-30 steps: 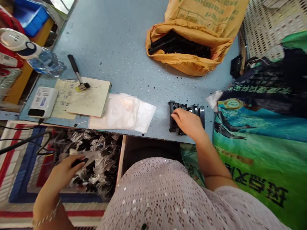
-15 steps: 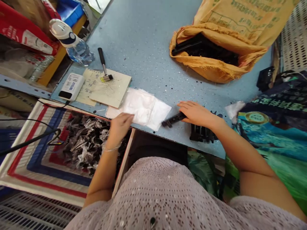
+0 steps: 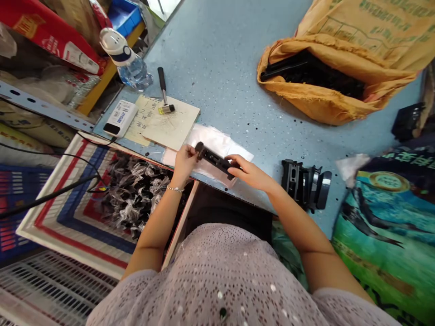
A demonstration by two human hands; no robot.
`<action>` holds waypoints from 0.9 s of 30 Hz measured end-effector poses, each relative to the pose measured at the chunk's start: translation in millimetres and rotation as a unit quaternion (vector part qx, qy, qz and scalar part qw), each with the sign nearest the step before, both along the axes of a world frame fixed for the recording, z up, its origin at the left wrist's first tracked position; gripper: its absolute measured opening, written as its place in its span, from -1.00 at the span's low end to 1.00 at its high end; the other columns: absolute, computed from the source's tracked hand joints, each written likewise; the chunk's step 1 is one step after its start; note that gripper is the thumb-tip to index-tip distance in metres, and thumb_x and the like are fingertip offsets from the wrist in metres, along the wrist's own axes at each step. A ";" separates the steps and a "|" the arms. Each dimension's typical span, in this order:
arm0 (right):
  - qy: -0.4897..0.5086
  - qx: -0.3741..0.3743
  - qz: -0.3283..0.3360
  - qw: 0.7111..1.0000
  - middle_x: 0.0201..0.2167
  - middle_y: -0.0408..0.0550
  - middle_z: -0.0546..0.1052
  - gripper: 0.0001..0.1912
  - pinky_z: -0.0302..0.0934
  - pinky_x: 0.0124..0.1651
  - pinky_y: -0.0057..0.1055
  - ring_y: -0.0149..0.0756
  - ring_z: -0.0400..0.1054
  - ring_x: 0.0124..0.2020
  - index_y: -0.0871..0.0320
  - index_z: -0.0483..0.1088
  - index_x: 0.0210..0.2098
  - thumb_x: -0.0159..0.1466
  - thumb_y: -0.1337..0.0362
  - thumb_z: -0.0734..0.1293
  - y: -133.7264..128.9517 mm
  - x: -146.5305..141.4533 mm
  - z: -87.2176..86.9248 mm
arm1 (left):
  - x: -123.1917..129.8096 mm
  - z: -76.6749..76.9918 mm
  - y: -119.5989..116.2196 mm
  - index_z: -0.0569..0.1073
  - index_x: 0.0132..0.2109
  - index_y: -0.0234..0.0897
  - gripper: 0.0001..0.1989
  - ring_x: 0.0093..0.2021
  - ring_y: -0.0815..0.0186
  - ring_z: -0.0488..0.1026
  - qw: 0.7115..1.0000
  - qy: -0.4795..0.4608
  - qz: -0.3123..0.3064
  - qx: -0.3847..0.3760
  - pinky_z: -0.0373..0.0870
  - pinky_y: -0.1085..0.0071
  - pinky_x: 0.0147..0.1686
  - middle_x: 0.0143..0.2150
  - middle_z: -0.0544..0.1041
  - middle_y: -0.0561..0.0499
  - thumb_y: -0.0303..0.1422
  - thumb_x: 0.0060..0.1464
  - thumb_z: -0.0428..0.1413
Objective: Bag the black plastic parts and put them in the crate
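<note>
A long black plastic part (image 3: 215,160) is held between my hands above the stack of clear plastic bags (image 3: 212,138) at the table's front edge. My left hand (image 3: 185,161) is closed near the part's left end, thumb and fingers pinched together. My right hand (image 3: 247,172) grips its right end between thumb and fingers. Several more black plastic parts (image 3: 304,183) lie in a row on the table, right of my right hand.
An orange woven sack (image 3: 326,108) with black parts stands at the back right. Left are a hammer (image 3: 163,86) on a board (image 3: 180,122), a white device (image 3: 120,118), a water bottle (image 3: 131,68) and a basket (image 3: 44,226) of bagged black pieces.
My right hand has carried the black part leftward from beside the row to over the plastic bags. My left hand has come to its left end. The view has shifted slightly.
</note>
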State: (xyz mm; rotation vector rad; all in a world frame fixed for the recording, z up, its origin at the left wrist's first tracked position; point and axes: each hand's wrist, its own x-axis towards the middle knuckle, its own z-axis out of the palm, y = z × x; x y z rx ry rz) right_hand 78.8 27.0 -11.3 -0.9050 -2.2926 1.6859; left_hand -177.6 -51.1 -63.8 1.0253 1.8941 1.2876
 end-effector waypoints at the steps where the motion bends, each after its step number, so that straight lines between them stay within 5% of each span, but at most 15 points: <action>1: -0.046 0.072 0.008 0.996 0.05 0.12 0.50 -0.60 0.30 0.14 0.01 -0.01 0.42 0.06 0.10 0.29 0.18 0.40 0.13 0.25 -1.0 -0.2 2.4 | -0.6 1.7 -3.5 0.46 -0.30 -0.26 -0.90 -0.32 0.27 0.50 0.998 0.056 -0.013 0.009 0.47 0.33 -0.23 -0.36 0.53 0.01 -0.53 0.04 0.10; 4: -0.134 0.220 0.007 0.966 0.07 0.18 0.48 -0.62 0.25 0.18 0.10 0.10 0.34 0.14 0.12 0.34 0.17 0.40 0.18 0.24 -4.7 5.7 11.1 | -1.5 9.3 -14.0 0.58 -0.15 -0.29 -0.74 -0.03 0.15 0.54 0.972 0.220 -0.081 0.008 0.46 0.17 0.08 -0.10 0.61 -0.14 -0.52 0.15 0.01; 8: -0.105 0.188 -0.002 0.976 0.06 0.12 0.50 -0.64 0.29 0.17 0.06 0.04 0.38 0.10 0.08 0.38 0.15 0.40 0.14 0.26 -7.5 5.8 10.7 | 4.7 23.1 -22.8 0.50 0.18 -0.32 -0.58 0.15 0.10 0.48 0.945 0.303 -0.117 0.029 0.43 0.15 0.20 0.16 0.52 -0.22 -0.50 0.22 -0.01; 11: -0.022 -0.044 -0.077 0.996 -0.07 0.08 0.56 -0.67 0.44 0.00 -0.03 -0.05 0.46 -0.04 0.09 0.42 0.02 0.35 0.06 0.32 -5.5 -4.2 -3.7 | 8.8 29.2 -28.4 0.42 0.28 -0.30 -0.54 0.24 0.11 0.42 0.926 0.341 -0.138 0.083 0.39 0.15 0.26 0.24 0.47 -0.23 -0.50 0.28 -0.05; 12: 0.020 -0.158 -0.107 0.981 -0.12 0.07 0.57 -0.64 0.49 -0.08 -0.08 -0.09 0.49 -0.11 0.10 0.41 -0.01 0.34 0.00 0.32 -5.4 -8.3 -9.4 | 8.4 28.8 -30.6 0.41 0.28 -0.29 -0.53 0.25 0.10 0.42 0.920 0.353 -0.148 0.089 0.39 0.12 0.27 0.25 0.46 -0.24 -0.52 0.28 -0.06; 15: 0.133 -0.430 -0.161 0.878 -0.19 0.06 0.59 -0.48 0.54 -0.23 -0.20 -0.19 0.51 -0.23 0.13 0.40 -0.06 0.25 -0.16 0.37 -12.2 -20.7 -23.1 | 4.5 21.6 -36.1 0.39 0.29 -0.31 -0.50 0.28 0.02 0.40 0.916 0.370 -0.140 0.068 0.37 0.01 0.28 0.29 0.42 -0.28 -0.56 0.26 -0.10; 18: 0.164 -0.498 -0.172 0.834 -0.21 0.01 0.59 -0.47 0.55 -0.23 -0.24 -0.23 0.51 -0.24 0.11 0.37 -0.12 0.14 -0.11 0.50 -28.1 -32.4 -28.6 | 8.6 16.7 -40.4 0.26 0.39 -0.36 -0.44 0.38 -0.05 0.28 0.923 0.365 -0.104 0.067 0.31 -0.06 0.32 0.38 0.31 -0.34 -0.56 0.27 -0.11; 21: 0.155 -0.429 -0.186 0.870 -0.23 -0.06 0.56 -0.52 0.54 -0.24 -0.21 -0.23 0.50 -0.22 0.08 0.32 -0.14 0.16 -0.07 0.50 -40.8 -41.4 -29.8 | 27.8 23.4 -46.7 0.08 0.47 -0.25 -0.35 0.38 0.02 0.29 0.906 0.361 -0.181 0.123 0.39 0.05 0.29 0.43 0.24 -0.30 -0.56 0.28 -0.11; 24: 0.145 -0.234 -0.260 0.926 -0.19 -0.09 0.53 -0.52 0.50 -0.13 -0.18 -0.21 0.48 -0.16 0.04 0.28 0.00 0.22 -0.02 0.45 -47.8 -44.5 -29.3 | 46.9 34.0 -52.8 -0.03 0.51 -0.11 -0.28 0.33 0.09 0.36 0.882 0.339 -0.283 0.167 0.45 0.10 0.25 0.42 0.26 -0.22 -0.58 0.27 -0.13; 27: 0.119 -0.042 -0.279 0.952 -0.02 0.02 0.50 -0.54 0.37 0.14 -0.07 -0.13 0.42 0.05 0.04 0.29 0.09 0.27 0.11 0.42 -60.3 -42.7 -23.6 | 51.0 39.3 -54.2 0.01 0.50 -0.15 -0.28 0.36 0.08 0.32 0.880 0.310 -0.322 0.162 0.41 0.10 0.28 0.43 0.24 -0.23 -0.56 0.25 -0.06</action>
